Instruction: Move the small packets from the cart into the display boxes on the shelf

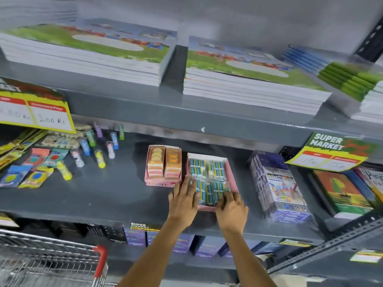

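Both our hands, left and right, lie open and flat on the blue packets in the right pink box on the shelf; light, film-slick, they seem best pinched by their edges.

Up and left of the fingers, glue sticks stand and lie loose beside flat carded packs. Above them lie two stacks of picture books, with price cards clipped to the edge. Right of the fingers stand boxed colour pens and books.
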The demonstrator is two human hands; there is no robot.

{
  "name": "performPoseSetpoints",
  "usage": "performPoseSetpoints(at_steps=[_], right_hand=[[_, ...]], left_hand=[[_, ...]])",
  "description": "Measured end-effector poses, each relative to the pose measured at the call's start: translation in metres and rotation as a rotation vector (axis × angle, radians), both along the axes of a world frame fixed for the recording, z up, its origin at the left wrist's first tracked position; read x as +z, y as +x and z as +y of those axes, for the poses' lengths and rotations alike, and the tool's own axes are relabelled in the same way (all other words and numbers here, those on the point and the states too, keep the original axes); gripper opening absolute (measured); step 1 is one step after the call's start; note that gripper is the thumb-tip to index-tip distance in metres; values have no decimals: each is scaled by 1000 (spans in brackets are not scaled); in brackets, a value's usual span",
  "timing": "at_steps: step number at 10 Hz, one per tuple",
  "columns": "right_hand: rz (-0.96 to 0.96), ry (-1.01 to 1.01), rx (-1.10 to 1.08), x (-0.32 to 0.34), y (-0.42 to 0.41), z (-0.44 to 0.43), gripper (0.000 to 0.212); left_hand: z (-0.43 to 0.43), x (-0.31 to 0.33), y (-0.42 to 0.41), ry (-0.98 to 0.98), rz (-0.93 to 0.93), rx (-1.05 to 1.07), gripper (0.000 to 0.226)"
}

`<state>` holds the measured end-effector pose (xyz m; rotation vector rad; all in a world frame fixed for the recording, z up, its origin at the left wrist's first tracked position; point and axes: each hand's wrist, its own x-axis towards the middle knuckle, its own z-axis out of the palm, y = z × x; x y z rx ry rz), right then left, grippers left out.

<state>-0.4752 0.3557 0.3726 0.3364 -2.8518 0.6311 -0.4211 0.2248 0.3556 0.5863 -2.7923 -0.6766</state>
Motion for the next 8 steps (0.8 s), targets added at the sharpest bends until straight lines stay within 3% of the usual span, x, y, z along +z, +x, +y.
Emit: performPoseSetpoints(at_steps=[2,4,5,6,7,8], right_hand=[[72,-1,29,-9,4,6,18],[123,50,109,-14,6,12,19],[132,30,116,-8,11,10,21],[258,-39,208,19,31,-3,24],[406,-156,276,48,50,-15,31],[638,-553,343,116,82,-33,33]], left_hand=[[14,-3,-10,-87,-175,-73,59],[16,-4,-11,-114,-214,-50,60],[14,5,-2,-190,-141,-66,58],[13,40,28,-376,167,-126,50],[14,77,43,-404,465,-254,51],[17,168,67,-292,978,-339,50]])
